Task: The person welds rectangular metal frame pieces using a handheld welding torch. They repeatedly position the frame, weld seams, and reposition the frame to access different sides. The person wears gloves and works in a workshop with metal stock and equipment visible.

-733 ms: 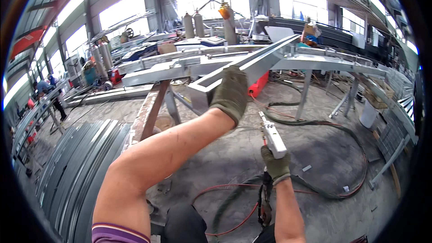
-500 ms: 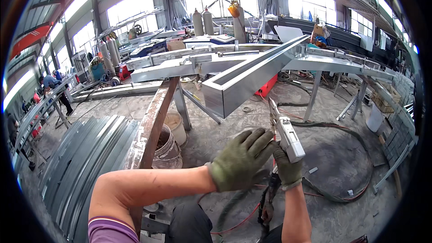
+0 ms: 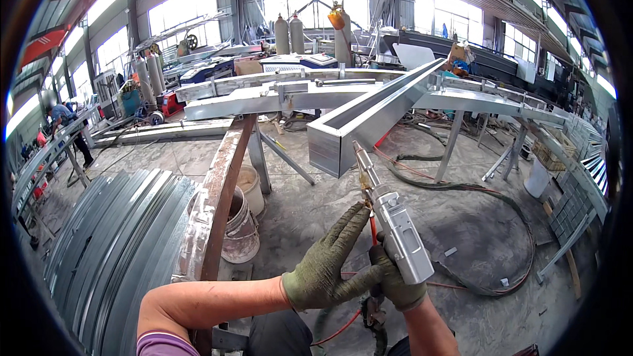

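Note:
My right hand (image 3: 399, 290), in a green work glove, is wrapped round a silver-white welding gun (image 3: 401, 234). The gun's narrow tip points up and left and ends right by the near corner of a shiny metal box-section beam (image 3: 386, 117), whose top is a long open channel; whether they touch I cannot tell. My left hand (image 3: 322, 264), gloved alike, holds nothing; its fingers stretch towards the gun's neck, and its thumb reaches across to the right hand. A red hose and a dark cable hang below the gun.
The beam rests across a curved metal frame (image 3: 310, 97) on legs. A rusty steel bar (image 3: 217, 191) runs along my left, beside two dirty buckets (image 3: 241, 237) and stacked grey metal strips (image 3: 112, 231). Hoses (image 3: 521, 214) loop over the floor at right. A person works at far left.
The gun's tip has swung left and up to the beam's near corner. My left hand has shifted left and down, its fingers now pointing up along the gun.

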`<state>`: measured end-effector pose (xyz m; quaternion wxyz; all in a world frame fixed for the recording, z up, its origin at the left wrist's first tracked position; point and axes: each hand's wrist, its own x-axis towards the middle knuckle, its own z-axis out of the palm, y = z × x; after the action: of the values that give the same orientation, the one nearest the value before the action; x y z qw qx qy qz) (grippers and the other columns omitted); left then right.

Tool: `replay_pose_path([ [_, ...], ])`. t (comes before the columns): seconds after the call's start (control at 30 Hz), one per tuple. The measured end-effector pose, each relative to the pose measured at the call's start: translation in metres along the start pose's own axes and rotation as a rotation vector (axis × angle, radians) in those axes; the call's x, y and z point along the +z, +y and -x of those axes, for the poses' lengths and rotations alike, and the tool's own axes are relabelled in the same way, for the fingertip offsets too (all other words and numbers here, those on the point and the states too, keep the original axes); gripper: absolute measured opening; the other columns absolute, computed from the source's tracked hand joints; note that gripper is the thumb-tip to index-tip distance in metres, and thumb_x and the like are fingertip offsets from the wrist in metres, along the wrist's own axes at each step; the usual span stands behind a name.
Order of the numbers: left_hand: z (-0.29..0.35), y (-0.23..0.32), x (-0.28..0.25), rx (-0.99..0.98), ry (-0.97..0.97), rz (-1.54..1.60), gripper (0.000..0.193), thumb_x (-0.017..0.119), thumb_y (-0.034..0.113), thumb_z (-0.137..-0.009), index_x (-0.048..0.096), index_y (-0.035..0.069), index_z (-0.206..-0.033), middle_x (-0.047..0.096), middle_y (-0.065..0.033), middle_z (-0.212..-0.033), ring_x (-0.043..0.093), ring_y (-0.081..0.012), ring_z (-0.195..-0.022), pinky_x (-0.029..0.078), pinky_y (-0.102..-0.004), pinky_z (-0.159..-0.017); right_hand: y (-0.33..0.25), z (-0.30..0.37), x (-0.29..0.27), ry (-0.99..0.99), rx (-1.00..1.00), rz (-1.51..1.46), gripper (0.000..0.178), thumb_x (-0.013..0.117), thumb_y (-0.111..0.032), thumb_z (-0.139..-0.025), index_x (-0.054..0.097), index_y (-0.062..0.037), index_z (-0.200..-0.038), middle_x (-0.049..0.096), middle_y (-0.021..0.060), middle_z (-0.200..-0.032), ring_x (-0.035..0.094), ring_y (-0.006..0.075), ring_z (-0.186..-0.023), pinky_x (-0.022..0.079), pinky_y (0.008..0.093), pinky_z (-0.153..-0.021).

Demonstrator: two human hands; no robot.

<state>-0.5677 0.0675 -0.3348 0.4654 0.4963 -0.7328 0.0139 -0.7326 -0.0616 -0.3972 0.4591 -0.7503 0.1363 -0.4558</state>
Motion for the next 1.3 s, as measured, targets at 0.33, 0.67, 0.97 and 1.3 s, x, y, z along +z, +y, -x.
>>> replay_pose_path([
  [0.33, 0.004, 0.009, 0.000, -0.052, 0.020, -0.025, 0.108, 0.087, 0.035, -0.093, 0.024, -0.008, -0.169, 0.029, -0.0373, -0.172, 0.028, -0.0507, -0.163, 0.031, -0.0534, -0.131, -0.021, -0.002, 0.014, 0.079, -0.004, -0.011, 0.019, 0.079, 0.000, -0.097, 0.073, 0.0000, -0.115, 0.069, 0.0018, -0.090, 0.062, 0.0107, -0.076, 0.052, 0.0313, -0.064],
  [0.67, -0.001, 0.012, 0.002, -0.108, 0.003, -0.021, 0.108, 0.086, 0.033, -0.093, 0.023, -0.008, -0.170, 0.026, -0.0370, -0.173, 0.025, -0.0492, -0.164, 0.029, -0.0519, -0.131, -0.022, -0.011, 0.011, 0.082, -0.168, 0.146, 0.015, 0.082, -0.003, -0.093, 0.077, -0.0007, -0.107, 0.071, 0.0058, -0.085, 0.066, 0.0162, -0.070, 0.055, 0.0358, -0.064],
  [0.97, 0.000, 0.008, 0.001, -0.104, -0.047, -0.089, 0.110, 0.084, 0.041, -0.095, 0.021, -0.010, -0.169, 0.024, -0.0416, -0.171, 0.026, -0.0538, -0.163, 0.030, -0.0533, -0.131, -0.023, -0.023, 0.006, 0.012, -0.385, 0.259, 0.013, 0.083, -0.004, -0.086, 0.072, -0.0025, -0.094, 0.062, 0.0097, -0.077, 0.061, 0.0248, -0.063, 0.052, 0.0377, -0.059],
  [1.3, 0.002, 0.005, -0.005, -0.110, -0.047, -0.104, 0.096, 0.086, 0.032, -0.094, 0.035, -0.005, -0.166, 0.035, -0.0341, -0.171, 0.035, -0.0489, -0.161, 0.034, -0.0521, -0.129, -0.027, -0.020, 0.002, 0.127, -0.203, 0.041, 0.016, 0.083, -0.006, -0.087, 0.075, -0.0035, -0.100, 0.069, 0.0102, -0.080, 0.070, 0.0270, -0.065, 0.056, 0.0370, -0.059],
])
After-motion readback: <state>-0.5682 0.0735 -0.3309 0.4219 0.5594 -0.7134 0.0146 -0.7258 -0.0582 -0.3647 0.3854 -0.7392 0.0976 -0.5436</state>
